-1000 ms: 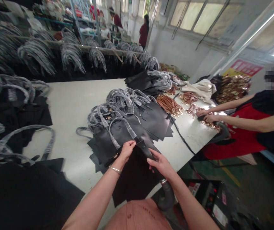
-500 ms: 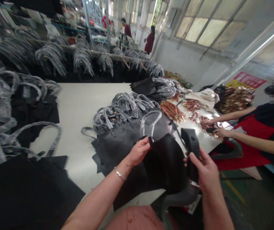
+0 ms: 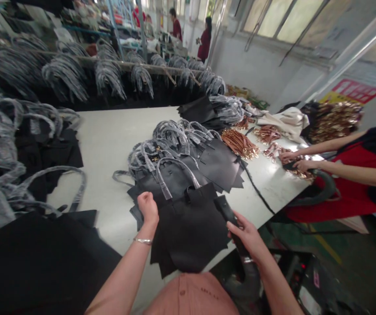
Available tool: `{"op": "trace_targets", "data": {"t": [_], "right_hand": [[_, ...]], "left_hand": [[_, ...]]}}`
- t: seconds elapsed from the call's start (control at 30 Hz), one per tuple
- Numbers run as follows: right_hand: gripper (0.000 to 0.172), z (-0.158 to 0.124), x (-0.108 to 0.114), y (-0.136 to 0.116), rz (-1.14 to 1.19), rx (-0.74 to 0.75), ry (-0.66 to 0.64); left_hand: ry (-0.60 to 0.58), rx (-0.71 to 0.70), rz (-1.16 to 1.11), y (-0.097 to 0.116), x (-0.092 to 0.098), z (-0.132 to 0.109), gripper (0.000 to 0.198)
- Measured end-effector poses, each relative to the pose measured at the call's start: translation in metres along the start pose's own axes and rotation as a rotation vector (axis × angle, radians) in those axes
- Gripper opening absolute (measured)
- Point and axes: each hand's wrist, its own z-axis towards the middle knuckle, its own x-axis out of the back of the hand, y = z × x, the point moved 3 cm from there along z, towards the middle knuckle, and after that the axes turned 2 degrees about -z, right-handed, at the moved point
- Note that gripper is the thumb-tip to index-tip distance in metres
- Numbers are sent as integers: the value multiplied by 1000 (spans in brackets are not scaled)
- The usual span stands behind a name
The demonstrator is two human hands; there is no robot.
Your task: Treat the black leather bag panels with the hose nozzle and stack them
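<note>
The white table point(image 3: 109, 140) stretches ahead of both hands and well beyond them. Left of the left hand point(image 3: 148, 209), and nearer the person, a broad heap of black cloth point(image 3: 36, 262) covers the table's corner. Just past the fingers of both hands lies a stack of black bags point(image 3: 174, 162), their handles wrapped in clear film. Between the two hands, and overlapping the near edge of that stack, a black bag piece point(image 3: 191, 232) lies flat on the table (its near edge hangs a little over the table's edge).

The left hand is curled shut on the piece's upper left corner. The right hand point(image 3: 245, 234) is closed round the handle of a black nozzle point(image 3: 224, 209), whose tip rests on the piece's right side. A grey hose point(image 3: 245, 280) drops from below that hand's wrist.

Far to the right of the right hand, a co-worker's hands point(image 3: 301, 164) rest at the table's edge, with brown straps point(image 3: 238, 144) just beside them. A thin bracelet point(image 3: 142, 241) circles the left wrist.
</note>
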Motion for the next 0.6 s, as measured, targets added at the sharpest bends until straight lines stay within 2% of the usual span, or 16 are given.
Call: {"op": "trace_targets", "data": {"t": [0.03, 0.07, 0.1, 0.17, 0.2, 0.23, 0.3, 0.37, 0.6], "right_hand": [[77, 7, -11, 8, -2, -21, -61], [75, 13, -22, 15, -14, -42, -117], [72, 19, -31, 22, -34, -61, -160], [66, 31, -47, 32, -76, -81, -232], [64, 36, -54, 36, -94, -82, -258], [62, 41, -59, 38, -108, -80, -279], [61, 49, -67, 40, -129, -70, -309], [60, 55, -73, 39, -149, -63, -330], [61, 67, -85, 32, -181, -10, -349]], "left_hand": [[-5, -103, 70, -3, 3, -10, 5], [-69, -220, 159, -7, 4, -24, 5], [-193, -357, 270, -12, 2, -40, 7], [-525, -580, 447, -31, -6, -75, 14], [-628, -660, 532, -43, -8, -90, 17], [-679, -730, 620, -54, -8, -102, 21], [-725, -854, 782, -73, -7, -115, 29], [-755, -944, 896, -85, -5, -119, 34], [-810, -1069, 1015, -88, -7, -121, 41]]}}
